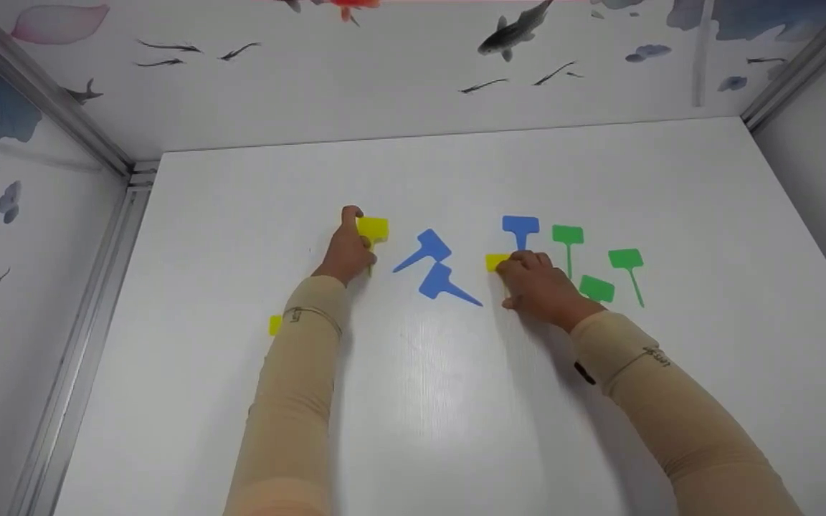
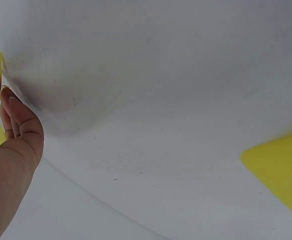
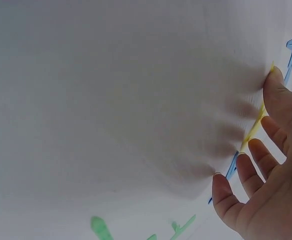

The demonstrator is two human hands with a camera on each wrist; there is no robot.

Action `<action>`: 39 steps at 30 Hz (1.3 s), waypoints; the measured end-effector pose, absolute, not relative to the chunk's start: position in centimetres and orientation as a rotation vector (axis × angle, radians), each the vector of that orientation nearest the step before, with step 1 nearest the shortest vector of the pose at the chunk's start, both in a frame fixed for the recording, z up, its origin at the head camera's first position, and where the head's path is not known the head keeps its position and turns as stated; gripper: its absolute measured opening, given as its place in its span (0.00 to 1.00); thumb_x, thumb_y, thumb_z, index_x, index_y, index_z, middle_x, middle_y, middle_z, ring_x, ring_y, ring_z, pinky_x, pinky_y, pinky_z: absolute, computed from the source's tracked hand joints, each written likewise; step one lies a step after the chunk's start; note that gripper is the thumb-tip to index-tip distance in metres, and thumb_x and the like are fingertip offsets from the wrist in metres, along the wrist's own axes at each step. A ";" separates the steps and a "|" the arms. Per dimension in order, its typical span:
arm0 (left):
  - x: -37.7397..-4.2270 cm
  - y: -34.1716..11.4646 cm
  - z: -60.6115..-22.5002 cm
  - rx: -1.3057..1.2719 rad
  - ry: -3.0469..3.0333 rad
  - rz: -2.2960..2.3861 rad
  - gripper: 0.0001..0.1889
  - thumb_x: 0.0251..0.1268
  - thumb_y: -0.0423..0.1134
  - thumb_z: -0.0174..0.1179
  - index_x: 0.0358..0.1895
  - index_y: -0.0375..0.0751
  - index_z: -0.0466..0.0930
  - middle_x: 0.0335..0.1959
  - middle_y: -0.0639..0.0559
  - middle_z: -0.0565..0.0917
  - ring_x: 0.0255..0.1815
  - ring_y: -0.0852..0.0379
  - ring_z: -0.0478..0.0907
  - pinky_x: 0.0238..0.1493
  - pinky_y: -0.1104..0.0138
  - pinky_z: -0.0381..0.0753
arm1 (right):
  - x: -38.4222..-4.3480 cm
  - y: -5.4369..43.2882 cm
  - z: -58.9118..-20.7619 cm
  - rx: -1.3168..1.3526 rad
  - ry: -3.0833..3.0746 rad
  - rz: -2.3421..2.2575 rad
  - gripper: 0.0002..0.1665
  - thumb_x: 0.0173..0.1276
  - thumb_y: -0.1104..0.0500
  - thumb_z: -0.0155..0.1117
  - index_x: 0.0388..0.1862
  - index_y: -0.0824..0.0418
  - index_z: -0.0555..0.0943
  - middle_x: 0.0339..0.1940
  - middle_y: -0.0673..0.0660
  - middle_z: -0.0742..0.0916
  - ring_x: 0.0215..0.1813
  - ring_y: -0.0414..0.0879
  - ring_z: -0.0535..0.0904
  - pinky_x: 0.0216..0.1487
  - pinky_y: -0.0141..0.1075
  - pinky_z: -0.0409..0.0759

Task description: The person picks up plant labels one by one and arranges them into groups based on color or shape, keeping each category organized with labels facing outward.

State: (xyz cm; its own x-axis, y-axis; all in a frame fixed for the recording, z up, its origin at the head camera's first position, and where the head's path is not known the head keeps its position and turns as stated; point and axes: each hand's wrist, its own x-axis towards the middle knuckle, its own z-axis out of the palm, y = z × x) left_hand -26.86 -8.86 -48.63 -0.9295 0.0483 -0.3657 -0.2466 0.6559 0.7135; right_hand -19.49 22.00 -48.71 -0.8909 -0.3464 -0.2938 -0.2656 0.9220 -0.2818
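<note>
In the head view, my left hand [image 1: 348, 251] holds a yellow T-shaped plant label [image 1: 374, 228] on the white table, thumb by its stem and a finger by its head's upper edge. The left wrist view shows curled fingers [image 2: 23, 117] beside its yellow plastic. My right hand [image 1: 538, 287] grips another yellow label [image 1: 496, 262], thumb at the stem's tip and bent fingers over the head, partly covering it. The right wrist view has the thumb [image 3: 277, 90] at the label's yellow tip, the other fingers spread on the table. A blue label [image 1: 520, 228] lies just beyond these fingers.
Two blue labels [image 1: 436, 281] lie crosswise between my hands. Several green labels [image 1: 625, 259] are to the right of my right hand. Another yellow label [image 1: 274, 325] shows partly from behind my left sleeve. White panels with painted fish [image 1: 515, 32] border the table [image 1: 413, 401].
</note>
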 end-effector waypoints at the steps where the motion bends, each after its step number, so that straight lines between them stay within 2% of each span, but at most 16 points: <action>1: -26.8 -8.8 -48.6 -0.153 2.526 1.158 0.39 0.60 0.22 0.59 0.68 0.48 0.47 0.59 0.41 0.74 0.60 0.49 0.68 0.69 0.58 0.63 | -19.5 22.0 -48.7 -0.453 2.742 -0.339 0.33 0.66 0.55 0.66 0.67 0.61 0.69 0.68 0.63 0.68 0.69 0.61 0.59 0.69 0.54 0.64; 9: -26.3 -8.6 -47.9 -0.121 2.544 1.154 0.34 0.63 0.22 0.52 0.67 0.47 0.48 0.51 0.41 0.75 0.53 0.49 0.69 0.67 0.59 0.64 | -19.4 22.1 -48.6 -0.470 2.743 -0.361 0.33 0.65 0.56 0.67 0.67 0.62 0.69 0.67 0.64 0.68 0.69 0.62 0.59 0.68 0.54 0.64; 14: -25.9 -8.4 -47.4 -0.141 2.545 1.158 0.33 0.65 0.23 0.53 0.68 0.47 0.49 0.53 0.42 0.75 0.55 0.50 0.69 0.68 0.60 0.64 | -19.4 22.0 -48.6 -0.459 2.733 -0.358 0.33 0.66 0.55 0.67 0.68 0.61 0.69 0.68 0.64 0.68 0.69 0.61 0.59 0.69 0.54 0.63; 18: -25.7 -8.1 -47.3 -0.147 2.538 1.177 0.34 0.65 0.24 0.55 0.68 0.48 0.48 0.51 0.43 0.74 0.54 0.50 0.69 0.66 0.61 0.66 | -19.4 22.0 -48.7 -0.475 2.734 -0.355 0.33 0.66 0.55 0.66 0.68 0.62 0.68 0.68 0.64 0.68 0.69 0.61 0.58 0.69 0.54 0.63; 25: -25.5 -8.1 -46.5 -0.145 2.496 1.263 0.36 0.64 0.24 0.56 0.69 0.48 0.47 0.46 0.43 0.73 0.49 0.50 0.69 0.54 0.66 0.74 | -19.5 22.2 -48.7 -0.475 2.735 -0.347 0.33 0.67 0.55 0.66 0.68 0.61 0.68 0.69 0.63 0.67 0.70 0.61 0.58 0.69 0.55 0.62; 39: -24.5 -10.0 -44.1 -0.224 2.489 1.326 0.38 0.63 0.25 0.60 0.69 0.47 0.47 0.42 0.44 0.72 0.43 0.51 0.69 0.44 0.67 0.74 | -19.5 22.0 -48.8 -0.467 2.747 -0.301 0.34 0.66 0.54 0.67 0.68 0.62 0.68 0.69 0.64 0.68 0.70 0.63 0.58 0.69 0.55 0.63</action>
State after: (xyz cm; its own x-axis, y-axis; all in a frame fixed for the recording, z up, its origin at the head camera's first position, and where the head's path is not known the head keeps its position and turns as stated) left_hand -24.52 -9.97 -44.11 -0.9394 0.0078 -0.3427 -0.2800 0.5591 0.7804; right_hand -19.47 22.05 -48.79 -0.8892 -0.3529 -0.2912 -0.2815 0.9238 -0.2596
